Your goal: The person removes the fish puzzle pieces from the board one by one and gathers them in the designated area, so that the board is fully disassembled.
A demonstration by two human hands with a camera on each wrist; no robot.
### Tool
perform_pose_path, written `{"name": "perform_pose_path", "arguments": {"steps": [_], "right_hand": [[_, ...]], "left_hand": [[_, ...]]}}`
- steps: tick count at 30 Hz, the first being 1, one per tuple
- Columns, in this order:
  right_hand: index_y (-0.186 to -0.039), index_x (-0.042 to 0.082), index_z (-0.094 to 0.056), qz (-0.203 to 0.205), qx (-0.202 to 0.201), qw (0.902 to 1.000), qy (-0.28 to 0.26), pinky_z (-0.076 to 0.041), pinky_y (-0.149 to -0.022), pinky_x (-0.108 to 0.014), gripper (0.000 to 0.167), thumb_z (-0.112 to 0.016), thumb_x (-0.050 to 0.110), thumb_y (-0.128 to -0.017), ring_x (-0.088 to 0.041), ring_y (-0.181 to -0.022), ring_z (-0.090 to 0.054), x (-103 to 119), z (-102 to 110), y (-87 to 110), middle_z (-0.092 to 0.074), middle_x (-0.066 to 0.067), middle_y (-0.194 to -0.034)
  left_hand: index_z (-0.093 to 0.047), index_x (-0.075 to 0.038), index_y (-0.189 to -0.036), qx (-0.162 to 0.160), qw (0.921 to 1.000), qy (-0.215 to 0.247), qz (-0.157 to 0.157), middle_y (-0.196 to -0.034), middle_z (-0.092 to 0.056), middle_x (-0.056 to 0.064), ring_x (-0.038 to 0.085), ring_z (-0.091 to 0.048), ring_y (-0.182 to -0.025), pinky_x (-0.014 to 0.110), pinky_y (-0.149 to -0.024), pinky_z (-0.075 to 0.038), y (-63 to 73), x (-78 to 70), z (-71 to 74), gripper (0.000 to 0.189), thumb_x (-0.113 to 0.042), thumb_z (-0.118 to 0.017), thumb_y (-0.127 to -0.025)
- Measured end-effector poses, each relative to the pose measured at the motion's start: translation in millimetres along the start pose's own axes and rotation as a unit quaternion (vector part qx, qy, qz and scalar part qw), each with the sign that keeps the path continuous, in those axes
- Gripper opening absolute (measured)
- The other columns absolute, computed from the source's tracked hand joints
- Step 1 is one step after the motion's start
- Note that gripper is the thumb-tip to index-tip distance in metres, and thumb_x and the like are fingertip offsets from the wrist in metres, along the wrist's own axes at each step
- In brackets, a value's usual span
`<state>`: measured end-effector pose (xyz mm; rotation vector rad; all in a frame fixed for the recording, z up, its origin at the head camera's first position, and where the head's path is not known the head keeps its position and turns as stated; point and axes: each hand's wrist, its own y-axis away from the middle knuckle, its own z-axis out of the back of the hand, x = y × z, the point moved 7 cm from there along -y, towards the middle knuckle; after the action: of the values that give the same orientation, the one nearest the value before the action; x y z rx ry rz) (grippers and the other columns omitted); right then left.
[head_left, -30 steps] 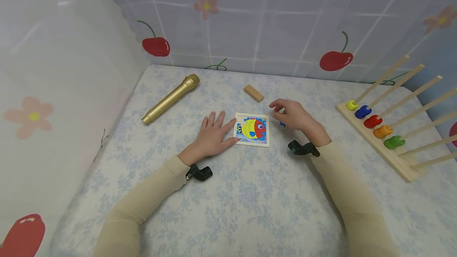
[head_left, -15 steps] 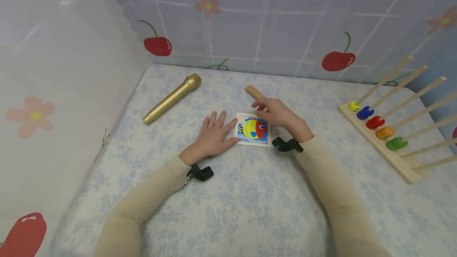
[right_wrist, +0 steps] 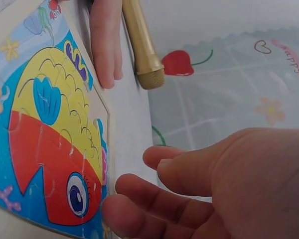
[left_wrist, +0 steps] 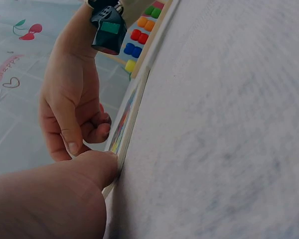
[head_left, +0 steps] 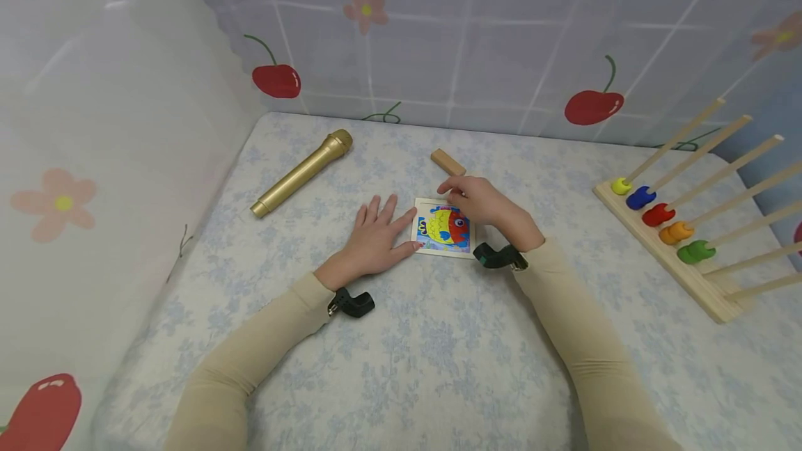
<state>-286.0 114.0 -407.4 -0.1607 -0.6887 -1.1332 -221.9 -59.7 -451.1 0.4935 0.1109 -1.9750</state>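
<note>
A fish jigsaw puzzle (head_left: 445, 227) in a pale wooden frame lies on the table, its printed scene mostly filled. A pale gap shows along its far edge in the right wrist view. My left hand (head_left: 370, 241) lies spread flat at the puzzle's left side, thumb and index fingertip on the frame's edge. Over the puzzle's far right part hovers my right hand (head_left: 479, 200), its fingers loosely bent. In the right wrist view, the right hand (right_wrist: 189, 184) shows nothing between thumb and fingers, and its lower fingertips come right at the puzzle's edge.
A small wooden block (head_left: 447, 162) lies just beyond the right hand. To the far left is a gold microphone (head_left: 301, 174). A wooden peg rack (head_left: 664, 252) with coloured beads stands at the right. A printed curtain (head_left: 413, 40) hangs behind the table.
My right hand has moved left from beside the puzzle to over its far right part. The blue piece seen under that hand earlier is out of sight. The left hand stays in place.
</note>
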Motion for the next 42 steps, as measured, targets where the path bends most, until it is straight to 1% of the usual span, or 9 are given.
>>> {"name": "perform_pose_path", "arguments": {"steps": [9,13,17,21,24,34,42], "right_hand": [[-0.135,0.001,-0.062,-0.01,0.004,0.9999,-0.004,-0.053,-0.093,-0.043,0.033,-0.047,0.011,-0.107,-0.03,-0.098,-0.059,-2,-4,-0.8,-0.067,-0.02,-0.12],[-0.134,0.002,-0.062,-0.004,0.012,0.9999,0.01,-0.056,-0.091,-0.041,0.033,-0.057,0.011,-0.103,-0.03,-0.097,-0.061,-1,-7,-0.8,-0.067,-0.02,-0.119],[-0.134,0.004,-0.062,-0.002,0.023,0.9993,0.03,-0.056,-0.093,-0.042,0.039,-0.069,0.012,-0.096,-0.03,-0.1,-0.06,-1,-10,-1.3,-0.067,-0.018,-0.118],[-0.133,0.004,-0.063,-0.001,0.027,0.999,0.034,-0.055,-0.094,-0.043,0.044,-0.074,0.012,-0.091,-0.031,-0.102,-0.059,-1,-11,-2.1,-0.067,-0.018,-0.118],[-0.133,0.004,-0.064,0.0,0.028,0.999,0.034,-0.055,-0.093,-0.042,0.046,-0.075,0.011,-0.089,-0.031,-0.102,-0.058,-1,-12,-3.2,-0.067,-0.018,-0.118],[-0.131,0.002,-0.066,0.015,0.021,0.9984,0.05,-0.054,-0.088,-0.04,0.044,-0.076,0.008,-0.089,-0.029,-0.096,-0.057,-1,-13,-5.2,-0.067,-0.018,-0.114],[-0.126,0.0,-0.07,0.022,0.012,0.9982,0.054,-0.054,-0.091,-0.041,0.041,-0.077,0.008,-0.087,-0.029,-0.101,-0.058,1,-12,-3.8,-0.068,-0.017,-0.114]], "left_hand": [[-0.028,-0.025,-0.163,0.001,1.0,0.002,-0.001,-0.172,-0.006,0.019,0.046,0.005,-0.159,0.064,-0.125,-0.003,0.2,-0.7,1.4,0.071,-0.055,-0.049,-0.103],[-0.027,-0.025,-0.163,0.004,1.0,0.002,-0.001,-0.172,-0.005,0.018,0.046,0.005,-0.159,0.064,-0.126,-0.003,0.4,-0.7,1.3,0.071,-0.056,-0.048,-0.103],[-0.027,-0.025,-0.164,0.004,1.0,-0.001,-0.002,-0.172,-0.005,0.019,0.046,0.005,-0.158,0.064,-0.125,-0.003,0.7,-0.5,1.0,0.071,-0.056,-0.048,-0.103],[-0.026,-0.025,-0.164,0.006,1.0,0.0,-0.002,-0.173,-0.005,0.018,0.046,0.005,-0.159,0.064,-0.125,-0.003,0.6,-0.6,1.2,0.071,-0.056,-0.047,-0.104],[-0.026,-0.025,-0.164,0.006,1.0,0.002,-0.002,-0.173,-0.005,0.018,0.046,0.005,-0.158,0.064,-0.125,-0.003,0.7,-1.4,2.0,0.07,-0.056,-0.047,-0.104],[-0.026,-0.025,-0.164,0.003,1.0,-0.002,-0.002,-0.172,-0.006,0.018,0.046,0.005,-0.158,0.064,-0.125,-0.003,0.6,-2.5,3.6,0.07,-0.056,-0.047,-0.104],[-0.027,-0.025,-0.163,-0.004,1.0,-0.002,-0.008,-0.172,-0.006,0.019,0.046,0.004,-0.158,0.064,-0.125,-0.004,-0.1,-0.4,1.0,0.071,-0.057,-0.047,-0.103]]}}
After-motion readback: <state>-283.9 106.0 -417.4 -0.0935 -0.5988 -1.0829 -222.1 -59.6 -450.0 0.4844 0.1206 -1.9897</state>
